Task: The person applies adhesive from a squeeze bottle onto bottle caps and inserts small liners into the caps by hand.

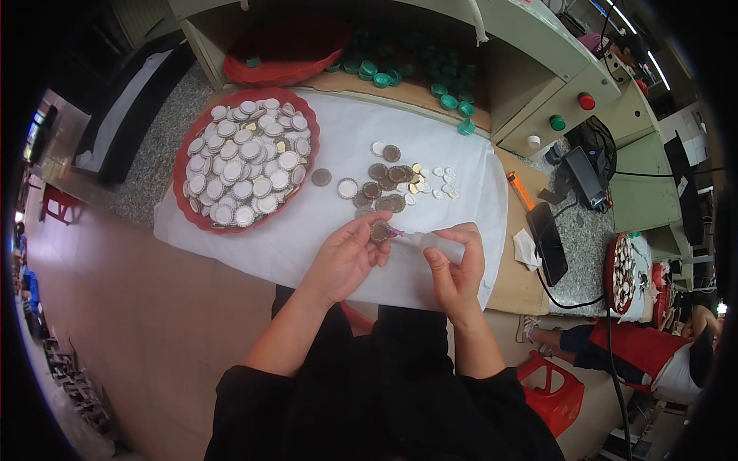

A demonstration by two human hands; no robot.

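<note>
Between the fingertips of my left hand is a small round disc with a scalloped rim and a brown face. My right hand is wrapped round a whitish squeeze bottle, tilted so its purple tip is at the disc's edge. I cannot tell whether the tip touches it. Just beyond my hands, several brown scalloped discs lie on the white sheet, some overlapping. Beside them sit small gold and white round pieces. A white-faced disc lies nearer the tray.
A red scalloped tray heaped with white-faced discs stands at left. Green cups and another red tray fill the shelf behind. At right are a phone, a cable, crumpled tissue and an orange tool. Another person sits far right.
</note>
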